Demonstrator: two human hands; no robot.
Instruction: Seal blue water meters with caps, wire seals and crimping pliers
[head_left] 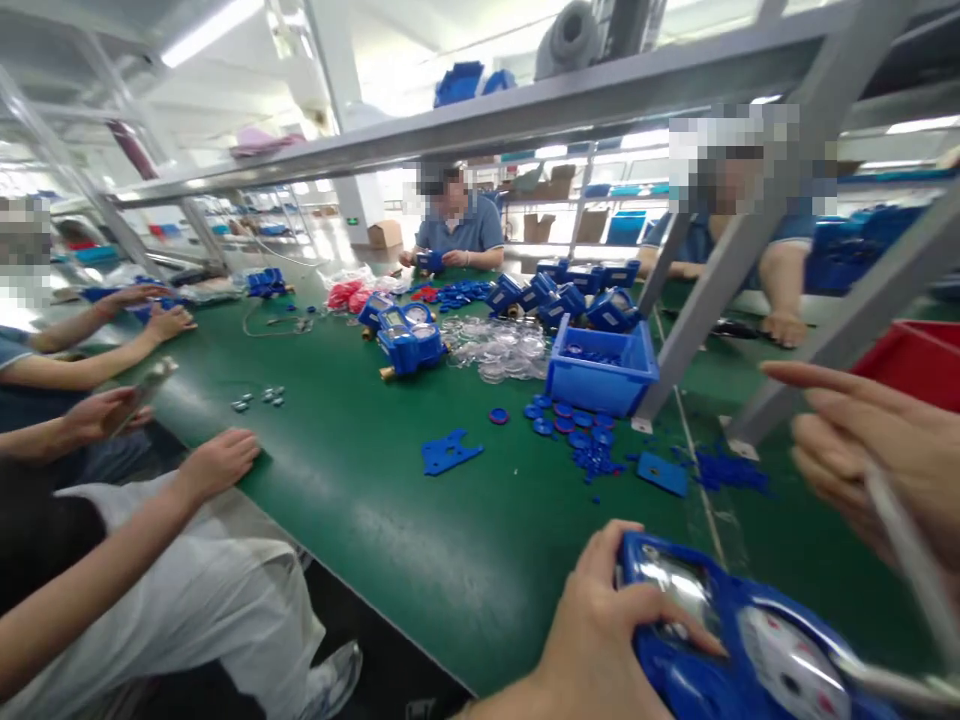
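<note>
At the bottom right, my left hand (pixel 600 640) is closed around a blue water meter (pixel 675 660), thumb across its clear window. The meter has a round dial under a clear cover and is cut off by the frame's lower edge. My right hand (pixel 877 460) is raised to the right of it, index finger stretched out and the other fingers curled. A thin grey rod-like thing (pixel 907 560), smeared by motion, runs down from the curled fingers towards the meter. A flat blue plate (pixel 661 474) and small blue parts (pixel 727 470) lie beyond the meter.
A blue bin (pixel 604 370) stands by the metal frame post, with blue caps (pixel 577 425) before it. Clear discs (pixel 499 348) and blue meters (pixel 409 340) lie farther back. A blue bracket (pixel 450 453) lies mid-table. Co-workers sit left and opposite; one's hand (pixel 221 465) rests on the edge.
</note>
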